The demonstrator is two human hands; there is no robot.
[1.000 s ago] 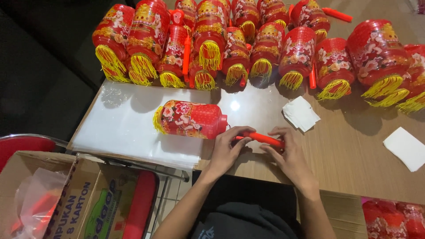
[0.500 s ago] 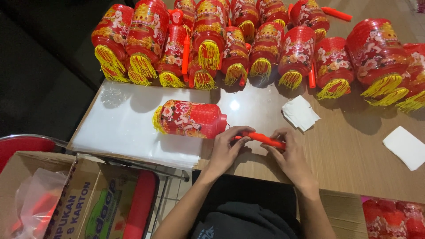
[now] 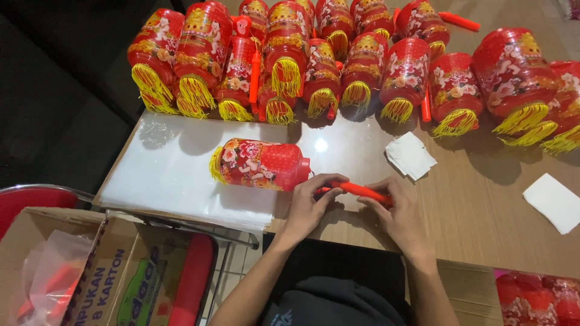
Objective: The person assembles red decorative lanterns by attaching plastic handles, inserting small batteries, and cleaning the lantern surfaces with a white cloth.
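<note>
A red paper lantern [image 3: 260,164] with flower prints and a yellow fringe lies on its side on a stack of clear plastic sheets [image 3: 175,181]. An orange-red plastic stick [image 3: 356,191] runs from its cap end to the right. My left hand [image 3: 311,202] pinches the stick close to the lantern's cap. My right hand [image 3: 396,211] grips the stick's other end. Both hands rest low on the wooden table [image 3: 483,199].
Many finished red lanterns [image 3: 338,54] with yellow tassels stand in rows along the table's far side. Two white paper pieces [image 3: 411,156] [image 3: 554,201] lie on the right. A cardboard box [image 3: 78,271] with a plastic bag sits on a red stool at the lower left.
Almost nothing differs; my hands have shifted slightly on the stick while the lantern stays in place.
</note>
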